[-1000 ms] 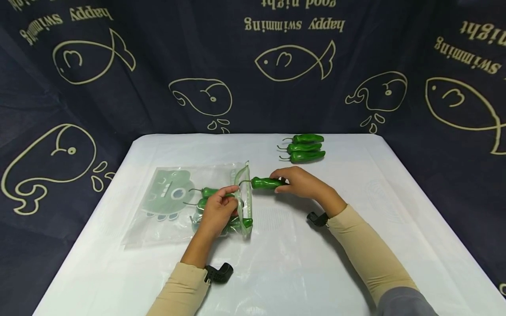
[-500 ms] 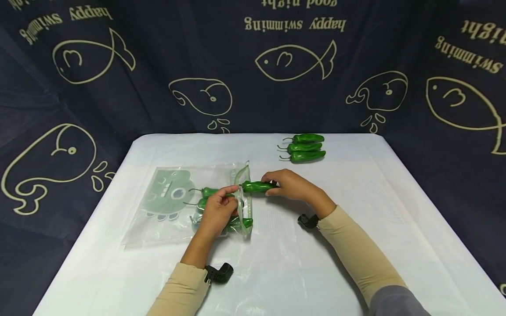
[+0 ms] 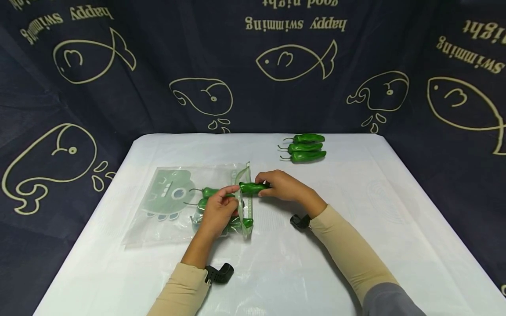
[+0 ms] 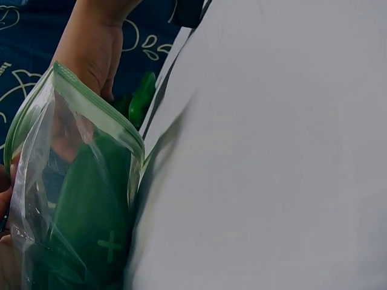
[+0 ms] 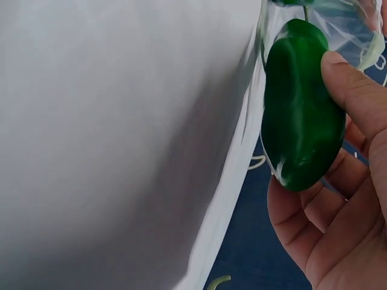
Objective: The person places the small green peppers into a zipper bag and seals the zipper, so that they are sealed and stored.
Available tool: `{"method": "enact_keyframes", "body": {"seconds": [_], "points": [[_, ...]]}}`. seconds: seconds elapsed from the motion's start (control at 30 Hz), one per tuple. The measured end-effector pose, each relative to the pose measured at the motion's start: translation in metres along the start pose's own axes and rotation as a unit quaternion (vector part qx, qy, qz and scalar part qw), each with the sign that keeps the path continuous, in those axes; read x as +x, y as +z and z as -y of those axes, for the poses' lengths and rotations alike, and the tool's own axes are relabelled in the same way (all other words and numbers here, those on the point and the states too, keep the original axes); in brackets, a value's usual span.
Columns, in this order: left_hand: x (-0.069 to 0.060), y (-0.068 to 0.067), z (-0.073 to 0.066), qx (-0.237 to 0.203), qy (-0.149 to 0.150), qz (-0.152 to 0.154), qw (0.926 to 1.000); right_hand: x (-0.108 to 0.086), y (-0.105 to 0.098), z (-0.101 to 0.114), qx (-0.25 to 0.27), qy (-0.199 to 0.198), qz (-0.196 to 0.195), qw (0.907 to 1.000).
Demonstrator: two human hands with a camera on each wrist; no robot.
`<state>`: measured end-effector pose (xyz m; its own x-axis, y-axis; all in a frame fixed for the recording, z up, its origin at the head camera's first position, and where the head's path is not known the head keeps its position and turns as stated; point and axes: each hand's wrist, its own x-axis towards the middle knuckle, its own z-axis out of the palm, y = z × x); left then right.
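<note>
A clear zip bag (image 3: pixel 213 173) with a green printed figure lies flat, its mouth towards the right and held apart; several green peppers show in it. My left hand (image 3: pixel 217 213) pinches the upper layer at the bag's mouth (image 4: pixel 100 106). Between thumb and fingers, my right hand (image 3: pixel 282 185) grips a green pepper (image 3: pixel 253 188) at its right end. This pepper's stem end is inside the mouth; in the right wrist view the thumb of my right hand (image 5: pixel 357 151) presses along the pepper (image 5: pixel 302 109).
Three green peppers (image 3: pixel 303 156) lie in a stack of rows at the back of the white table (image 3: pixel 356 175), right of centre. A dark blue cloth (image 3: pixel 237 57) with fish and whale drawings hangs behind the table.
My right hand has moved left with the pepper, and the pepper's stem end has passed from outside the bag's edge into its mouth. My left hand has kept its place.
</note>
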<state>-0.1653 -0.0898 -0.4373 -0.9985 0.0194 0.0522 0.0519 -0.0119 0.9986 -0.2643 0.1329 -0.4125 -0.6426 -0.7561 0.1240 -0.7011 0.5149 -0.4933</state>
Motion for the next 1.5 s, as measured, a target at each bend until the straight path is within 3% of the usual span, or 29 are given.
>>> {"method": "enact_keyframes", "body": {"seconds": [0.47, 1.2, 1.5], "points": [[-0.002, 0.000, -0.002, -0.004, -0.003, -0.004, 1.0000, 0.011, 0.009, 0.002, -0.009, 0.012, 0.023, 0.9996], [0.000, -0.001, 0.000, -0.003, -0.002, 0.004, 1.0000, 0.010, 0.006, 0.010, -0.002, 0.013, 0.074, 0.9972], [0.000, 0.000, 0.000, -0.004, 0.000, 0.003, 1.0000, 0.008, 0.005, 0.010, 0.004, 0.035, 0.118, 0.9924]]}}
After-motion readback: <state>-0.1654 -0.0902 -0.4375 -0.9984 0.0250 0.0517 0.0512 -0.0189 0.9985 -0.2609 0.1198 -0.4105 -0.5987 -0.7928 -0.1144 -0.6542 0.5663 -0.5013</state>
